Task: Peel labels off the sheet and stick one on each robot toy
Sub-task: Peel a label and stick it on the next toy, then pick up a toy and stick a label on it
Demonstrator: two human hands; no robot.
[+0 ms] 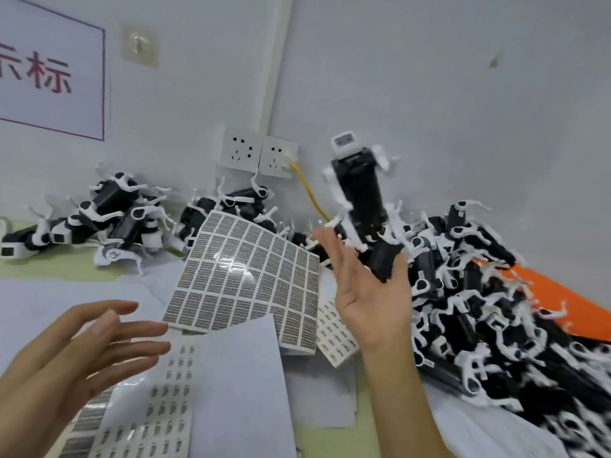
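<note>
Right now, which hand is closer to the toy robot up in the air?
The right hand. Its fingertips are just under the toy robot. The left hand is far off at lower left, over the paper sheets.

Table (49, 271) bears label sheets (244, 276), papers (238, 391), robot toys (496, 309).

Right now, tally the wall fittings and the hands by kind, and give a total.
Sockets: 2
Signs: 1
Wall hooks: 1
Hands, left and right: 2
Total: 6
</note>
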